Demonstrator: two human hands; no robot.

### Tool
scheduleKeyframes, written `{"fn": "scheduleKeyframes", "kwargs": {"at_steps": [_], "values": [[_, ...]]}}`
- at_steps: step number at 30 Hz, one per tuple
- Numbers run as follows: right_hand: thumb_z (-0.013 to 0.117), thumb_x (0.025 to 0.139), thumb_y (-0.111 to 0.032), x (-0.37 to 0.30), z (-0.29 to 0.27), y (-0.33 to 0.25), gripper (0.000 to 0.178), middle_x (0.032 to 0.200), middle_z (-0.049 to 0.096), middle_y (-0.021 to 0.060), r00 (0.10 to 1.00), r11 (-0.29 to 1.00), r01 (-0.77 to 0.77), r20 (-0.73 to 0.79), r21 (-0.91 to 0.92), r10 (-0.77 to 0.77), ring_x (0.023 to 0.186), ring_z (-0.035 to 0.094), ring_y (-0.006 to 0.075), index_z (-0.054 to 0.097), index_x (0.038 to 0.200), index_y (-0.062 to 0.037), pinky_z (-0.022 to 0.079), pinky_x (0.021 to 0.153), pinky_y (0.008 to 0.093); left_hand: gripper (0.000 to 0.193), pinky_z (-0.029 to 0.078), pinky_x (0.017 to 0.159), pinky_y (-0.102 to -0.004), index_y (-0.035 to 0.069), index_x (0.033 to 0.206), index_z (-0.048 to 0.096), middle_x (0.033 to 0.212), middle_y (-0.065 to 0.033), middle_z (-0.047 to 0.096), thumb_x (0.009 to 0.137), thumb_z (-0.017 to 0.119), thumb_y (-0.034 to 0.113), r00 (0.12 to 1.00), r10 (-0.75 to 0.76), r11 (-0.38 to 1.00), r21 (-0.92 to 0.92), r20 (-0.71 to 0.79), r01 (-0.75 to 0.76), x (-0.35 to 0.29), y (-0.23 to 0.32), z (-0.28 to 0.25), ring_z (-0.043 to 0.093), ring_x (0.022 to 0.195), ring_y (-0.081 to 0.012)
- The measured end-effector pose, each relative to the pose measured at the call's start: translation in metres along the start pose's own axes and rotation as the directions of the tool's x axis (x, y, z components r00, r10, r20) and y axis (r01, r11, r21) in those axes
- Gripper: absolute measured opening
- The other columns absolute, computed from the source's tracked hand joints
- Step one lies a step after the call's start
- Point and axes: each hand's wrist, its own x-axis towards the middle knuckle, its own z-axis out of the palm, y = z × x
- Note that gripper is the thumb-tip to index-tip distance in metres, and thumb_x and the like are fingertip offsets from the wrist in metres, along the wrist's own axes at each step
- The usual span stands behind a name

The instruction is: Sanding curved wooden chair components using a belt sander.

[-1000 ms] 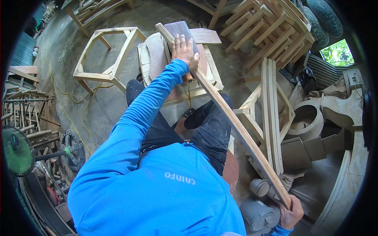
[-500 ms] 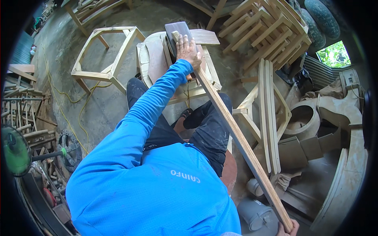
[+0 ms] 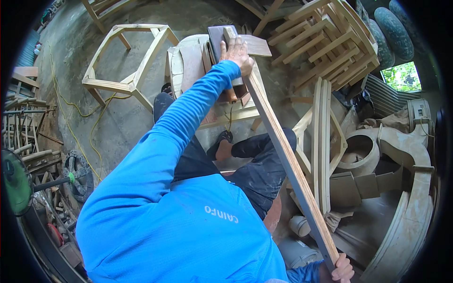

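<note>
A long wooden bar (image 3: 289, 155) slants from the top centre down to the lower right. My left hand (image 3: 237, 55) is wrapped over its far end, fingers bent across the wood and pressing it down. That end rests against the grey belt of what looks like an upturned belt sander (image 3: 215, 40), whose brown handle (image 3: 231, 95) shows below my wrist. My right hand (image 3: 343, 269) grips the near end at the lower right, fingers curled round it. The sander sits on a low wooden stand (image 3: 188, 70) in front of my knees.
A hexagonal wooden frame (image 3: 107, 86) stands at the left, by a yellow cord (image 3: 71, 134). Stacked frames (image 3: 325, 42) are at the upper right. Upright pale bars (image 3: 321, 146) stand close right of my bar. A fan (image 3: 16, 181) is at the left edge, a grey bucket (image 3: 297, 252) lower right.
The bar's far end has shifted to the right and slightly up across the sander belt with my left hand. Its near end and my right hand have moved a little left and up.
</note>
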Motion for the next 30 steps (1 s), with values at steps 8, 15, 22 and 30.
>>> {"fn": "scheduleKeyframes", "kwargs": {"at_steps": [8,15,22,30], "values": [[0.058,0.096,-0.026,0.004,-0.006,-0.048,0.007,0.080,0.053,-0.0048,1.000,0.997,0.020,-0.005,-0.077,-0.021,0.068,0.051,0.0126,0.061,0.089,-0.0263,0.039,0.064,0.0325,0.075,0.002,0.127,-0.0602,0.001,0.159,0.034,0.170,-0.0210,0.018,0.094,0.047,0.037,1.000,0.018,0.999,0.037,-0.015,-0.018,-0.055,0.022,0.013,0.007,0.160,-0.0361],[0.063,0.095,-0.027,0.030,0.001,0.003,0.007,0.082,0.052,-0.0024,1.000,1.000,0.023,-0.005,0.000,-0.023,0.076,0.054,0.0155,0.059,0.092,-0.0216,0.045,0.072,0.0390,0.075,0.004,0.126,-0.0613,0.001,0.159,0.034,0.171,-0.0202,0.017,0.093,0.045,0.036,0.999,-0.011,0.999,-0.039,-0.049,0.009,-0.005,-0.009,0.000,0.006,0.160,-0.0358],[0.065,0.095,-0.028,0.007,0.030,0.068,0.022,0.091,0.055,0.0114,0.971,0.942,-0.217,-0.159,-0.255,0.180,0.093,0.058,0.0348,0.049,0.097,-0.0128,0.048,0.094,0.0614,0.075,0.005,0.127,-0.0601,0.006,0.161,0.032,0.173,-0.0164,0.014,0.095,0.045,0.037,0.999,-0.024,0.998,0.061,-0.022,0.025,0.088,-0.070,-0.008,0.004,0.161,-0.0328],[0.075,0.094,-0.031,-0.013,0.064,0.177,0.035,0.136,0.061,0.0132,0.924,0.893,-0.365,0.018,-0.264,0.383,0.133,0.055,0.0469,0.043,0.104,-0.0213,0.038,0.116,0.0621,0.074,0.016,0.127,-0.0566,0.008,0.162,0.031,0.173,-0.0145,0.015,0.095,0.048,0.036,0.992,-0.022,0.986,0.162,-0.127,0.043,0.197,-0.131,-0.033,0.009,0.161,-0.0315]]}}
